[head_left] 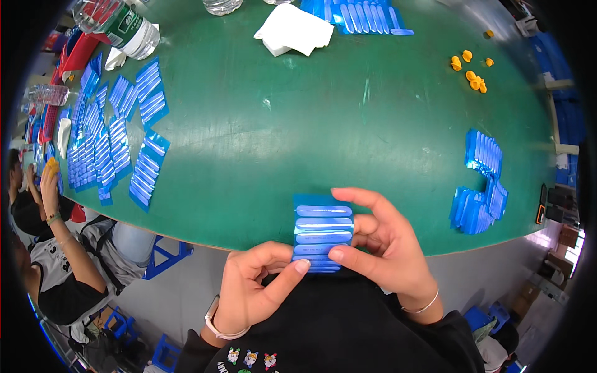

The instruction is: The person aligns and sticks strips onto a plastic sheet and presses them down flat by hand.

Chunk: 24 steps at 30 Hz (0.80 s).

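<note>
In front of my chest, over the near table edge, I hold a blue film sheet of long rounded blue strips (323,224) upright between both hands. My left hand (258,286) pinches its lower left corner, with the thumb laid across the lowest strips. On the other side my right hand (388,252) grips the right edge between thumb and fingers; its index finger sticks up past the top. The strips sit one above another, packed closer at the bottom. Fine print on some is too small to make out.
Many similar strip sheets (149,168) lie at the left; piles of them (476,211) sit at the right, and more (364,18) at the back. A plastic bottle (127,31), white tissue (292,31) and small orange rubber pieces (476,81) are on the green table (280,124). Another person (71,267) works at the left.
</note>
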### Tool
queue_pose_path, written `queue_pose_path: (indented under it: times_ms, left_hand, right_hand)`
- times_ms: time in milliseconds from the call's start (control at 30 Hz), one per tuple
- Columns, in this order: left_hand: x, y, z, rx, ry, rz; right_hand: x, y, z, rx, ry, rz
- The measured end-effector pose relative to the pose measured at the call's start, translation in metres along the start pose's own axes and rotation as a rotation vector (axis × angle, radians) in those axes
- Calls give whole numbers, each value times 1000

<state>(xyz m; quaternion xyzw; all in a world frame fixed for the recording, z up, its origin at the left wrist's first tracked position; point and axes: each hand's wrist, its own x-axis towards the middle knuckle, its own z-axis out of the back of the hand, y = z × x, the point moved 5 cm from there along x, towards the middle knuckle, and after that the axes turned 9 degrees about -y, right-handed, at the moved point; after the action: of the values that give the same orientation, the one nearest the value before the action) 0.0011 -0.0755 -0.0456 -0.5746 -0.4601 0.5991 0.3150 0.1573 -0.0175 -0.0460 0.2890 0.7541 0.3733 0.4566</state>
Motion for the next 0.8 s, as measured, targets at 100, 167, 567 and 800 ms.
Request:
queue_pose_path:
  times_ms: [100, 167, 567, 800]
  left_hand:
    - [1, -3, -7, 8, 35, 10]
    - [3, -8, -8, -110, -61, -48]
    - [8, -2, -1, -118, -283, -163]
    - [8, 2, 1, -85, -241, -140]
  right_hand:
    - [-8, 2, 2, -159, -65, 142]
    - [-11, 7, -1, -346, -52, 267]
    - [-7, -1, -5, -144, -188, 324]
    - [-2, -7, -5, -259, -163, 288]
